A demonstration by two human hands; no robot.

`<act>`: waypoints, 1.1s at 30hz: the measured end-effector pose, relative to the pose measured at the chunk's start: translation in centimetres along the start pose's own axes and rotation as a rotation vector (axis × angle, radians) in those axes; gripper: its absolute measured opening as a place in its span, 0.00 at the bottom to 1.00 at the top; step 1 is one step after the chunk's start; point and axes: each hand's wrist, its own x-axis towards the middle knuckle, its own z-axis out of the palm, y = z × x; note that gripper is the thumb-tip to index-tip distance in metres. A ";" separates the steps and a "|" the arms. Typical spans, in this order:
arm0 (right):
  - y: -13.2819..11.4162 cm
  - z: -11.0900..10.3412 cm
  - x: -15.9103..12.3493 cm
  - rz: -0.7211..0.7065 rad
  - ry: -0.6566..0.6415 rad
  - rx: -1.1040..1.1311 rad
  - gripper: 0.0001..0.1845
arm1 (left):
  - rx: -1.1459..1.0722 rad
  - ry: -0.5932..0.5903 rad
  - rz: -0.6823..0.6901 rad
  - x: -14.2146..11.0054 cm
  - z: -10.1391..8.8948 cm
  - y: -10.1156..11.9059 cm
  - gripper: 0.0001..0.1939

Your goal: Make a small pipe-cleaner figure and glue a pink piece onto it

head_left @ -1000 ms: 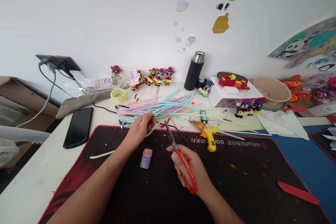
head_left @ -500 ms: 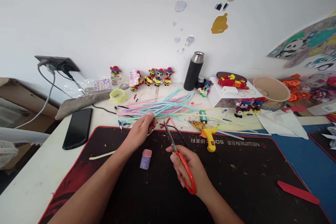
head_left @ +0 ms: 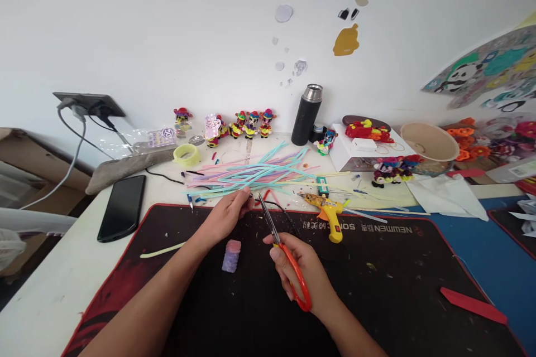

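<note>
My right hand (head_left: 302,268) grips red-handled scissors (head_left: 285,248), blades closed and pointing up-left towards my left fingertips. My left hand (head_left: 228,213) is pinched shut at the far edge of the black mat (head_left: 397,284), holding something thin that I cannot make out. Just beyond it lies a heap of pastel pipe cleaners (head_left: 255,173). A small pink-and-purple fuzzy piece (head_left: 231,255) lies on the mat between my forearms. A pale yellow strip (head_left: 161,250) rests at the mat's left edge.
A yellow glue gun (head_left: 329,213) lies right of the scissors. A black phone (head_left: 121,207), tape roll (head_left: 186,154), small figures (head_left: 251,122), black flask (head_left: 306,114), white box (head_left: 360,150), beige bowl (head_left: 431,142) and red strip (head_left: 473,305) surround the mat.
My left hand has shifted slightly right and nearer the scissor tips. The yellow strip it pinched a second ago no longer shows in its fingers. The right hand barely moved.
</note>
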 end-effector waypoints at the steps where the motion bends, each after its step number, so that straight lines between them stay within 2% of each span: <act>1: 0.1 0.0 0.0 0.000 0.000 0.001 0.39 | -0.002 -0.001 -0.004 0.0 0.0 0.0 0.24; 5: 0.2 0.0 0.0 0.005 -0.005 0.012 0.39 | -0.065 0.010 0.016 0.0 -0.1 0.2 0.26; 9: 0.0 0.0 0.0 0.006 -0.004 0.014 0.39 | -0.134 0.046 0.019 0.1 -0.1 0.0 0.23; 15: -0.3 0.0 -0.1 0.020 -0.008 0.019 0.39 | -0.130 0.079 0.029 0.0 -0.2 0.3 0.19; 33: 0.0 -0.1 0.1 0.001 -0.046 0.023 0.37 | -0.150 0.091 0.078 0.1 -0.2 0.0 0.16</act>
